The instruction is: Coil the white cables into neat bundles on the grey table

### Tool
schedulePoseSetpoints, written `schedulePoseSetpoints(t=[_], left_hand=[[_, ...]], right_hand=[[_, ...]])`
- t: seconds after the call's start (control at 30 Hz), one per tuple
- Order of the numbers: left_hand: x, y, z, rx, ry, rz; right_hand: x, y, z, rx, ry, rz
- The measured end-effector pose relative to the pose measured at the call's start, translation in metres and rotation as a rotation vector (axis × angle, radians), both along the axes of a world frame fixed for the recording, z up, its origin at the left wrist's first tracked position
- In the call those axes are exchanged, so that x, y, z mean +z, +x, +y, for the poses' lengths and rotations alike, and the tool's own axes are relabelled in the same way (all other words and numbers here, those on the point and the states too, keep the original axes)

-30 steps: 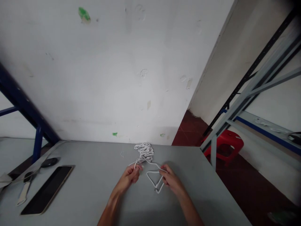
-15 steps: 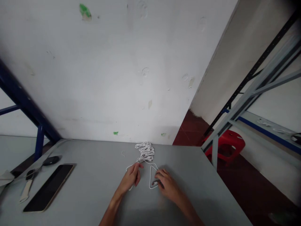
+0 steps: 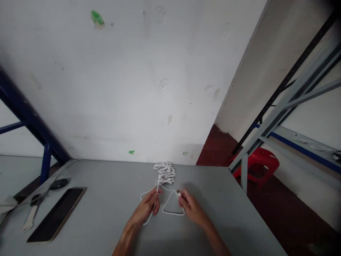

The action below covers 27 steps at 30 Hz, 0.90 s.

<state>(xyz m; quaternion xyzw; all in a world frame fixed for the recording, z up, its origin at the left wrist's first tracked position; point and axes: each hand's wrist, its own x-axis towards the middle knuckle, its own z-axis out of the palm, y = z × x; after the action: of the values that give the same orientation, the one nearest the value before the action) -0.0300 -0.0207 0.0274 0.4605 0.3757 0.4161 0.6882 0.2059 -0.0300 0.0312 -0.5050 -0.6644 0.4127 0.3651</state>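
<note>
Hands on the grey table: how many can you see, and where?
2. The left hand pinches the white cable near its coiled bundle; the right hand, beside it, holds the cable's end. None other shows.

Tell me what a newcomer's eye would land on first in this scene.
Two hands at the middle of the grey table: the left hand and the right hand each pinch part of the white cable, whose tangled bundle lies just beyond them by the wall. Then the red stool on the floor at right, and the dark tablet flat at the table's left.
</note>
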Motion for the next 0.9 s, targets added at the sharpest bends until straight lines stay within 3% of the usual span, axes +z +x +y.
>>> schedulePoseSetpoints(t=[0.1, 0.2, 0.37, 0.47, 0.6, 0.77, 0.9], left_hand=[[0.002, -0.011, -0.002, -0.008, 0.084, -0.015], [0.006, -0.028, -0.003, 0.057, 0.095, 0.079], [0.004, -0.058, 0.003, 0.252, 0.143, 0.247], [-0.004, -0.067, 0.007, 0.36, 0.234, 0.412], [-0.008, -0.065, 0.009, 0.45, 0.3, 0.621], [-0.007, -0.058, 0.008, 0.465, 0.281, 0.592], [-0.003, -0.04, 0.001, 0.352, 0.216, 0.43]], right_hand=[[0.001, 0.008, 0.007, -0.24, -0.012, 0.347], [0.002, 0.026, 0.015, -0.488, 0.025, 0.56], [-0.008, 0.062, 0.019, -0.687, 0.063, 0.462], [-0.02, 0.071, 0.017, -0.698, 0.112, 0.231], [-0.034, 0.063, 0.015, -0.65, 0.154, 0.042], [-0.037, 0.049, 0.014, -0.665, 0.136, 0.078], [-0.032, 0.019, 0.004, -0.616, 0.06, 0.24]])
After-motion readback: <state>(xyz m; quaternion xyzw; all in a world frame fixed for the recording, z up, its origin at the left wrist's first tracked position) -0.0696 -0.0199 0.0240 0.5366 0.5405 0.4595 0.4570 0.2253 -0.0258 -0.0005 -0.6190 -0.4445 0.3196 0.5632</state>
